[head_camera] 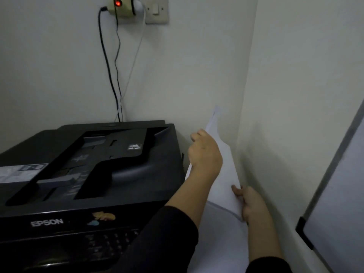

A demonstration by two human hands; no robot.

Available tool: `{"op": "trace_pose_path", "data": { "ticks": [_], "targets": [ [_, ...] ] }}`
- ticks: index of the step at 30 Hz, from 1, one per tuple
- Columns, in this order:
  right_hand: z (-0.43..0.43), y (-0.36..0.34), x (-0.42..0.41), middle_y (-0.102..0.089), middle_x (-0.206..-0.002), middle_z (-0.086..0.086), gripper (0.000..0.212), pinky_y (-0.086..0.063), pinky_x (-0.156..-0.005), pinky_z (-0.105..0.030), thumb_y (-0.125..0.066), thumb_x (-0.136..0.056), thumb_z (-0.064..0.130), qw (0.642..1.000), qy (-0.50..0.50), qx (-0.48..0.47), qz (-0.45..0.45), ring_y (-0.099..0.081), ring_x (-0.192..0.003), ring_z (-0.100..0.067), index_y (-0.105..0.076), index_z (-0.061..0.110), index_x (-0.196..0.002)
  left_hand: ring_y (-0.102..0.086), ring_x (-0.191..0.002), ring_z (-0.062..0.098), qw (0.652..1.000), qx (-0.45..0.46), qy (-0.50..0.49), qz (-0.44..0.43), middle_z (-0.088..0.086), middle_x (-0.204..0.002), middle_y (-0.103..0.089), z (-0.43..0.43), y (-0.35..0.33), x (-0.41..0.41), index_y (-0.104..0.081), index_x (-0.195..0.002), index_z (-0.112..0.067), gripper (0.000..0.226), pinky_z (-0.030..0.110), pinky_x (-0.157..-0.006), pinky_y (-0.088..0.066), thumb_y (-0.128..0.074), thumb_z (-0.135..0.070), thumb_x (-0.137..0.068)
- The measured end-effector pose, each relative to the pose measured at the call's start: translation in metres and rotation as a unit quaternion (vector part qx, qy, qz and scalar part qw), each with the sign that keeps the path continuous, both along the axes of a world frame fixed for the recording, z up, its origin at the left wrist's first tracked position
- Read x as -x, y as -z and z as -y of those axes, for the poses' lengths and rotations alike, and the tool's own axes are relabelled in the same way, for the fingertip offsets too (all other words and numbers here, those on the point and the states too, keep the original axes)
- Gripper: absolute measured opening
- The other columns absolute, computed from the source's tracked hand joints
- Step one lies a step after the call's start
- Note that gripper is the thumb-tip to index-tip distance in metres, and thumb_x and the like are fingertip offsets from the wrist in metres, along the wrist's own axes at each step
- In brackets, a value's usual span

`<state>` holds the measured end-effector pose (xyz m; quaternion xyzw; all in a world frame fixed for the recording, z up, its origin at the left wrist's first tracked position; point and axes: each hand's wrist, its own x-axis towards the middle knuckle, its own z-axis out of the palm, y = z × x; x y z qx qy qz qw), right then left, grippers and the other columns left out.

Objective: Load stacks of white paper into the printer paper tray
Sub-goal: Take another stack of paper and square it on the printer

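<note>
A black Epson printer point(88, 170) fills the left of the view, its lid with the document feeder on top. To its right, in the gap beside the wall, a thin stack of white paper point(226, 164) stands tilted on edge. My left hand point(204, 152) grips the stack's upper left edge, just off the printer's right side. Lower down, my right hand point(250, 203) pinches the stack's near right corner, close to the wall. No open paper tray is visible from here.
The corner of two pale walls point(246, 95) closes in the right side. Cables point(116, 75) hang from a wall socket with a red light point(118, 2) behind the printer. A white board with a grey frame point(334, 194) leans at the far right.
</note>
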<state>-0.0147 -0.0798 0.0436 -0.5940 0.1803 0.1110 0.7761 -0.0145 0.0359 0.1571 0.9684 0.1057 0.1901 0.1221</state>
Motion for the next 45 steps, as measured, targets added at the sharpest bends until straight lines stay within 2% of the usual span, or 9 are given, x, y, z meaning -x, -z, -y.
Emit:
{"op": "trace_pose_path", "data": {
  "ticks": [4, 8, 16, 21, 24, 28, 31, 37, 45],
  "targets": [
    [-0.028, -0.065, -0.014, -0.060, -0.097, -0.018, 0.032, -0.043, -0.094, -0.049, -0.059, -0.091, 0.006, 0.993, -0.022, 0.109, 0.039, -0.055, -0.083, -0.033, -0.052, -0.016, -0.113, -0.057, -0.116, 0.026, 0.999, 0.014, -0.009, 0.044, 0.020, -0.135, -0.043, -0.055, -0.042, 0.004, -0.036, -0.132, 0.005, 0.039, 0.028, -0.090, -0.049, -0.044, -0.007, -0.095],
    [-0.077, -0.114, -0.017, -0.057, -0.124, -0.019, 0.039, -0.040, -0.104, -0.050, -0.062, -0.089, 0.006, 0.984, -0.025, 0.156, 0.086, -0.054, -0.106, -0.034, -0.052, -0.013, -0.122, -0.055, -0.120, 0.030, 0.993, 0.107, -0.027, 0.038, 0.018, -0.132, -0.052, -0.127, -0.068, 0.015, -0.044, -0.129, 0.006, 0.035, 0.033, -0.094, -0.048, -0.043, -0.005, -0.096],
    [-0.225, -0.162, -0.001, -0.062, -0.113, -0.021, 0.031, -0.046, -0.082, -0.035, -0.063, -0.083, -0.005, 0.962, -0.059, 0.220, 0.151, -0.060, -0.099, -0.032, -0.058, -0.013, -0.113, -0.060, -0.108, 0.033, 0.972, 0.218, -0.078, 0.036, 0.021, -0.121, -0.060, -0.285, -0.074, 0.041, -0.053, -0.118, 0.008, 0.028, 0.034, -0.079, -0.049, -0.044, -0.004, -0.094],
    [-0.316, -0.176, 0.017, -0.063, -0.112, -0.019, 0.035, -0.047, -0.080, -0.033, -0.048, -0.091, -0.008, 0.967, -0.081, 0.175, 0.165, -0.061, -0.091, -0.028, -0.047, -0.012, -0.125, -0.056, -0.114, 0.036, 0.959, 0.246, -0.115, 0.081, 0.022, -0.128, -0.053, -0.370, -0.075, 0.068, -0.029, -0.136, 0.005, 0.046, 0.040, -0.089, -0.048, -0.047, -0.006, -0.094],
    [-0.364, -0.179, 0.027, -0.056, -0.128, -0.024, 0.036, -0.053, -0.083, -0.038, -0.038, -0.092, -0.008, 0.964, -0.047, 0.141, 0.220, -0.060, -0.112, -0.034, -0.044, -0.014, -0.127, -0.056, -0.110, 0.037, 0.950, 0.264, -0.096, 0.139, 0.023, -0.126, -0.053, -0.412, -0.083, 0.079, -0.026, -0.137, 0.003, 0.051, 0.041, -0.087, -0.048, -0.049, 0.000, -0.092],
    [-0.417, -0.182, 0.026, -0.061, -0.091, -0.015, 0.024, -0.049, -0.057, -0.027, -0.041, -0.085, -0.010, 0.945, -0.006, 0.147, 0.291, -0.058, -0.078, -0.026, -0.059, 0.000, -0.096, -0.055, -0.113, 0.035, 0.931, 0.290, -0.044, 0.218, 0.021, -0.131, -0.050, -0.459, -0.096, 0.086, -0.022, -0.142, -0.003, 0.061, 0.040, -0.090, -0.048, -0.054, 0.004, -0.090],
    [-0.439, -0.177, 0.031, -0.058, -0.096, -0.010, 0.030, -0.040, -0.050, -0.020, -0.042, -0.084, -0.012, 0.934, -0.001, 0.147, 0.325, -0.053, -0.073, -0.017, -0.056, -0.001, -0.109, -0.051, -0.121, 0.033, 0.920, 0.307, -0.012, 0.242, 0.019, -0.135, -0.048, -0.481, -0.088, 0.091, -0.024, -0.141, -0.002, 0.059, 0.036, -0.097, -0.043, -0.055, 0.003, -0.091],
    [-0.450, -0.158, 0.037, -0.059, -0.094, -0.002, 0.034, -0.048, -0.065, -0.023, -0.060, -0.080, -0.005, 0.927, -0.011, 0.122, 0.353, -0.058, -0.081, -0.017, -0.054, 0.009, -0.110, -0.043, -0.131, 0.032, 0.904, 0.361, 0.027, 0.229, 0.020, -0.146, -0.039, -0.495, -0.057, 0.094, -0.024, -0.140, 0.002, 0.053, 0.037, -0.106, -0.036, -0.051, -0.005, -0.095],
    [-0.448, -0.177, 0.026, -0.069, -0.110, -0.006, 0.032, -0.054, -0.090, -0.040, -0.070, -0.082, 0.021, 0.922, 0.009, 0.091, 0.376, -0.065, -0.100, -0.025, -0.064, 0.012, -0.113, -0.051, -0.091, 0.017, 0.864, 0.384, 0.031, 0.324, -0.001, -0.097, -0.059, -0.504, -0.079, 0.089, -0.046, -0.115, -0.007, 0.031, 0.025, -0.076, -0.035, -0.051, -0.031, -0.096]
  ]
}}
